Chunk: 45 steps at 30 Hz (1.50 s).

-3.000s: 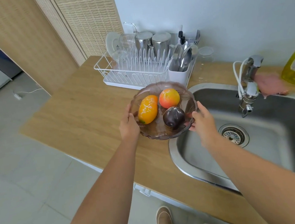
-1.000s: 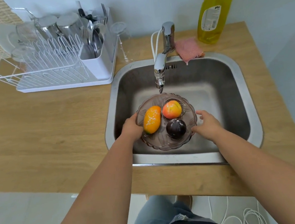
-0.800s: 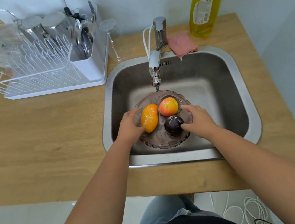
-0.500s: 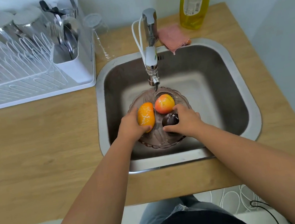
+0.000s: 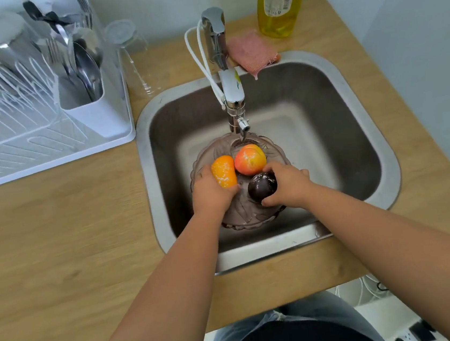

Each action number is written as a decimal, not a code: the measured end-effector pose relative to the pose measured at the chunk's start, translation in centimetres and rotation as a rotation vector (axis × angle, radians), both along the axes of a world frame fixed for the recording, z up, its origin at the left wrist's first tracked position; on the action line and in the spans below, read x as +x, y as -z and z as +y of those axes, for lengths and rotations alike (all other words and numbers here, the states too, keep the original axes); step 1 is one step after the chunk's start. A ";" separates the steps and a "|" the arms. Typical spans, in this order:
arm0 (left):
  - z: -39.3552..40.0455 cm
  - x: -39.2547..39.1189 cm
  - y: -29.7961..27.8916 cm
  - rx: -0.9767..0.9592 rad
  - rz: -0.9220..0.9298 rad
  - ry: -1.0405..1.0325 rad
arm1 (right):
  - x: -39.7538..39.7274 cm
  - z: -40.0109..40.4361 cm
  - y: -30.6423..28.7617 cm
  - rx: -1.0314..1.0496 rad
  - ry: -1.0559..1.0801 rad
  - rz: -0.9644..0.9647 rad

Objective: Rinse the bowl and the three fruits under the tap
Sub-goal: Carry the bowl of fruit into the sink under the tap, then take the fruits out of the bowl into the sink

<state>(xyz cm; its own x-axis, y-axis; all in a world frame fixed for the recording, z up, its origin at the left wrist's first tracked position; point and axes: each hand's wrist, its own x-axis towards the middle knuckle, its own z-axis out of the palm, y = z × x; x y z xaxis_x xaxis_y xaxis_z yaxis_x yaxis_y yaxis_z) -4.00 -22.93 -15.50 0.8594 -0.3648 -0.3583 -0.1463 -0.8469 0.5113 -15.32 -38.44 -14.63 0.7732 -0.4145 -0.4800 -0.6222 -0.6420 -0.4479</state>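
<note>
A tinted glass bowl (image 5: 247,215) sits low inside the steel sink (image 5: 355,93), just below the tap (image 5: 233,96). In it lie an orange fruit (image 5: 223,170), a red-yellow fruit (image 5: 250,158) and a dark purple fruit (image 5: 261,187). My left hand (image 5: 211,193) wraps the bowl's left rim, thumb against the orange fruit. My right hand (image 5: 287,184) curls around the dark purple fruit from the right. I cannot tell whether water runs from the tap.
A white dish rack (image 5: 45,126) with metal cups and cutlery stands on the wooden counter (image 5: 58,245) to the left. A pink sponge (image 5: 252,51) and a yellow soap bottle (image 5: 279,1) sit behind the sink. A clear glass (image 5: 126,41) stands beside the rack.
The bowl went from above the counter down into the sink under the tap. My right hand left the bowl's right rim and closed around the dark purple fruit.
</note>
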 end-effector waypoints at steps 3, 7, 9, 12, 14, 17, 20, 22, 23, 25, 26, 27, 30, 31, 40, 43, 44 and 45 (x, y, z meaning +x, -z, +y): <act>0.2 0.2 -0.2 0.004 -0.014 0.011 | -0.9 -0.3 -1.1 0.011 0.050 -0.086; 0.9 0.6 -1.1 -0.021 -0.047 0.018 | -2.8 -1.0 -2.4 0.116 0.145 -0.219; 1.1 0.9 -1.7 -0.035 -0.082 0.029 | -3.4 -1.7 -2.7 0.136 0.195 -0.270; 0.0 1.6 -3.3 -0.133 -0.095 0.035 | -3.5 -3.6 -3.0 0.148 0.307 -0.330; -1.9 2.1 -4.3 -0.187 -0.083 0.094 | -3.0 -5.2 -3.0 0.146 0.385 -0.357; -5.6 3.0 -4.9 -0.302 0.030 0.122 | -2.3 -6.9 -2.6 0.128 0.471 -0.372; -9.4 3.9 -5.2 -0.248 -0.033 0.261 | -1.7 -7.9 -1.8 0.123 0.522 -0.362; -11.8 4.5 -5.1 -0.176 -0.100 0.365 | -1.4 -8.2 -1.3 0.129 0.560 -0.356; -12.7 4.7 -4.9 -0.158 -0.087 0.413 | -1.2 -8.3 -1.0 0.131 0.581 -0.354; -14.2 5.1 -4.3 -0.127 -0.048 0.498 | -1.0 -8.4 -0.5 0.147 0.616 -0.348; -14.8 5.2 -3.8 -0.118 -0.038 0.529 | -0.9 -8.5 -0.2 0.158 0.624 -0.344; -15.4 5.4 -3.3 -0.110 -0.032 0.554 | -0.8 -8.6 0.1 0.163 0.622 -0.336; -17.0 5.4 -2.1 -0.084 -0.040 0.614 | -0.6 -8.9 0.7 0.134 0.586 -0.304; -17.4 5.4 -1.7 -0.075 -0.044 0.632 | -0.5 -8.9 0.9 0.119 0.575 -0.294; -19.8 6.4 0.9 -0.056 0.014 0.723 | 0.4 -9.1 2.3 0.017 0.531 -0.206; -19.8 6.5 1.2 -0.070 0.028 0.733 | 0.7 -9.3 2.7 0.040 0.562 -0.233; -19.8 6.5 1.3 -0.079 0.029 0.735 | 0.8 -9.3 2.8 0.046 0.573 -0.242; -19.7 6.5 1.3 -0.087 0.028 0.736 | 0.8 -9.4 2.8 0.050 0.582 -0.249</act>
<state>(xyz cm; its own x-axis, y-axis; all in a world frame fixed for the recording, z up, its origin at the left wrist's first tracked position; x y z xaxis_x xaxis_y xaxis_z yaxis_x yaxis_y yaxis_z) 2.51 -42.64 -16.84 0.3723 -0.8710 -0.3204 -0.6466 -0.4911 0.5837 -14.51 -47.82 -17.48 0.5192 -0.7822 -0.3444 -0.7365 -0.2051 -0.6446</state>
